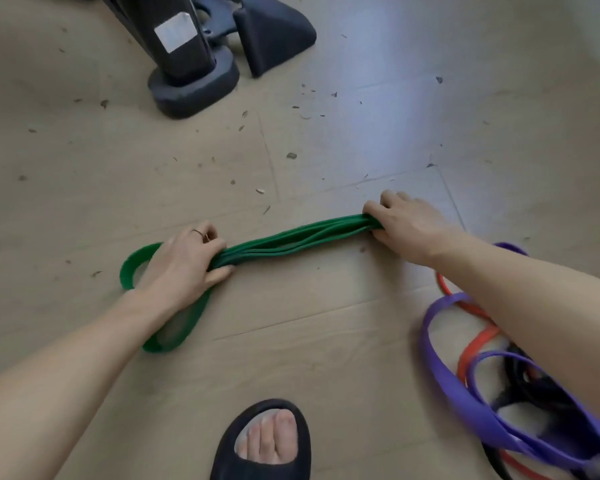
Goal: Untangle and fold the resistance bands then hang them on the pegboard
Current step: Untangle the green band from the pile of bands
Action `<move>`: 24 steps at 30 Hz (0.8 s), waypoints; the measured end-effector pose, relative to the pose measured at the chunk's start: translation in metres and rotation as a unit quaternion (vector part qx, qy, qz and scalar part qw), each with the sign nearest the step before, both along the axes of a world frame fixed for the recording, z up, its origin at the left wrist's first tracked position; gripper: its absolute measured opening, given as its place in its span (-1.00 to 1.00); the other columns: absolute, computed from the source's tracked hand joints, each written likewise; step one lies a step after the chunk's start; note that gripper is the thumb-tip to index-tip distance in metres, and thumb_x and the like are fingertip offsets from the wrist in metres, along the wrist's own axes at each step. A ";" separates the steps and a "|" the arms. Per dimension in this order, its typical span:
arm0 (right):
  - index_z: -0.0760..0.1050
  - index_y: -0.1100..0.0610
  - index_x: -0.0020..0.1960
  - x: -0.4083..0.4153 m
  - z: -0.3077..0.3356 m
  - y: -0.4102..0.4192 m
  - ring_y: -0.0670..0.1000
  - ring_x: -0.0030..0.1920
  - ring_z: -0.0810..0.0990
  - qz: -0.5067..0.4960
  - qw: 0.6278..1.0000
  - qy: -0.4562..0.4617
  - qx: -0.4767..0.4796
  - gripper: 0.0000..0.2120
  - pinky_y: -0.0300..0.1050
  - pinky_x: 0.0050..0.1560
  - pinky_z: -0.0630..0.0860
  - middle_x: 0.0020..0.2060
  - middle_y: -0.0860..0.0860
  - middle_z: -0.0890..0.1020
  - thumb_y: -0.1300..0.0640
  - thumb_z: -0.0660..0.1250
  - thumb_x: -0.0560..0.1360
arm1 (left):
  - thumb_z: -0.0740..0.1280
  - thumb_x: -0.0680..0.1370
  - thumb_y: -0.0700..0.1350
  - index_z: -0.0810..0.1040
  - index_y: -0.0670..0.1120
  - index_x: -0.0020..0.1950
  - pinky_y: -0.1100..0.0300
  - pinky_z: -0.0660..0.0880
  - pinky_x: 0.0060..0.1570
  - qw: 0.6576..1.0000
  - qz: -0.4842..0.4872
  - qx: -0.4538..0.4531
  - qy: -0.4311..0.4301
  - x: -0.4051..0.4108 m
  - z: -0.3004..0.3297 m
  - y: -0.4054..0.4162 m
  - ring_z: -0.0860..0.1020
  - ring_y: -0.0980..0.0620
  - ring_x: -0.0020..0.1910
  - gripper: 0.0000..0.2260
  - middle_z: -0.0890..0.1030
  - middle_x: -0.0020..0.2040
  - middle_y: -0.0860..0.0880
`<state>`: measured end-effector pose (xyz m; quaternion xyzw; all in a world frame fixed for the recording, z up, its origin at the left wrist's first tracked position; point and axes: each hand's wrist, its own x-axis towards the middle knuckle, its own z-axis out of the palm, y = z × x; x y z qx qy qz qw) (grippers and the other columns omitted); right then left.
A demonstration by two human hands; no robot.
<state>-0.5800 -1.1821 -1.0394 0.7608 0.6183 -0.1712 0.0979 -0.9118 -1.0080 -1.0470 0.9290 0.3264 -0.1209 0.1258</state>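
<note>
1. A loose loop of the green resistance band (291, 242) lies flat on the wooden floor (153, 174), curving out behind and under the left wrist, on the outer side of the left hand (184, 263).
2. The left hand is curled round the gathered strands of the green band, thumb below the bundle and fingers over it, pressing it at floor level. A ring (199, 232) shows on one finger.
3. Between the two hands the green band runs as a bundle of several parallel strands, slightly slack and rising toward the right.
4. The right hand (406, 220) grips the other end of the bundle, fingers folded over the strands with the knuckles up.
5. Beyond the left hand, farther from the person, stands the dark base of some equipment (194, 88) with a wedge-shaped foot (274, 39) beside it.
6. Between the forearms, near the person, a foot in a black open-toe slipper (267, 441) rests on the floor.
7. Under and outside the right forearm lies a tangle of a purple band (440, 358), an orange-red band (471, 348) and a black band (520, 382), apart from the green one.
</note>
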 end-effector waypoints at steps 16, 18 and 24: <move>0.32 0.07 0.36 0.013 0.007 -0.024 0.14 0.12 0.52 0.017 0.999 -0.043 -0.020 -0.45 0.05 0.09 0.44 0.13 0.05 0.47 -0.21 0.30 0.50 | 0.43 0.41 0.17 0.35 0.01 0.42 0.00 0.38 0.28 0.986 0.032 0.039 0.159 -0.025 0.026 -0.017 0.44 -0.14 0.24 -0.36 0.45 0.29 -0.07; 0.34 0.05 0.33 0.015 0.010 -0.027 0.13 0.10 0.54 0.023 0.999 -0.037 -0.022 -0.54 0.03 0.04 0.45 0.11 0.04 0.48 -0.18 0.26 0.55 | 0.39 0.51 0.03 0.40 0.02 0.32 0.04 0.44 0.02 0.989 0.042 0.017 0.142 -0.022 0.032 -0.008 0.50 -0.13 0.12 -0.59 0.50 0.18 -0.06; 0.37 0.08 0.25 0.023 0.009 -0.017 0.14 0.02 0.54 0.060 0.993 -0.095 0.028 -0.73 -0.01 -0.06 0.40 0.07 0.05 0.53 -0.06 0.20 0.65 | 0.36 0.60 -0.03 0.44 0.02 0.25 0.09 0.34 -0.14 0.991 0.032 0.017 0.126 -0.022 0.034 0.025 0.52 -0.14 0.09 -0.75 0.51 0.12 -0.06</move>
